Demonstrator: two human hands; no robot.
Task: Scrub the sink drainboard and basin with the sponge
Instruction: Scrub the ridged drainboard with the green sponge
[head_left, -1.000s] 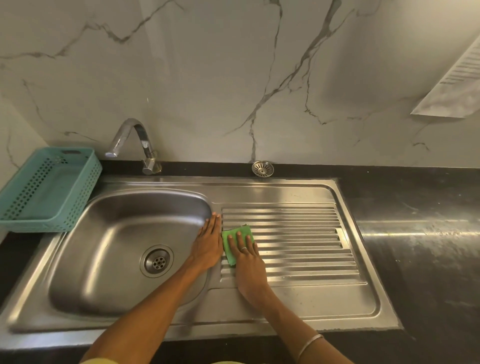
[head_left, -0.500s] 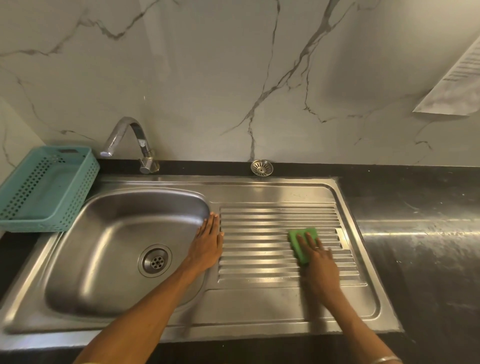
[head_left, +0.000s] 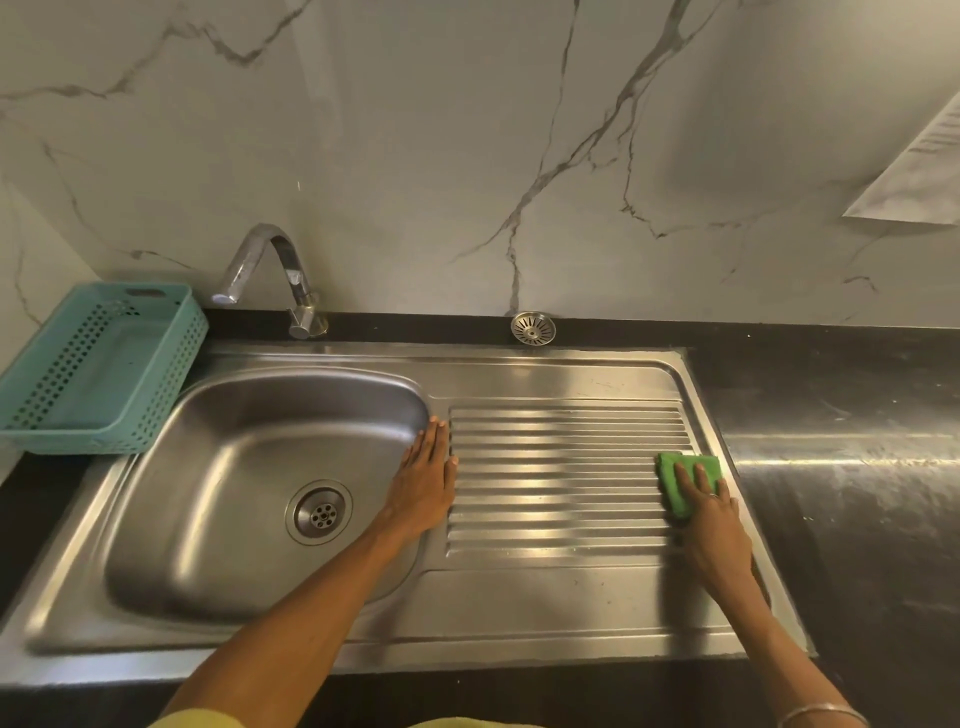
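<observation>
Your left hand (head_left: 423, 480) lies flat, fingers spread, on the steel strip between basin (head_left: 249, 499) and ribbed drainboard (head_left: 561, 478). Your right hand (head_left: 714, 525) presses the green sponge (head_left: 675, 480) under flat fingers at the drainboard's right edge.

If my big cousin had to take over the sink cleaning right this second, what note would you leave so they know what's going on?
Left hand: flat and empty, braced on the strip between basin and drainboard.
Right hand: fingers pressing the green sponge down at the right end of the drainboard ridges.
Done: cannot tell from the steel how much is scrubbed; the sponge is on the drainboard.
Left: probably the flat border around the ridges, then the whole basin around the drain.
</observation>
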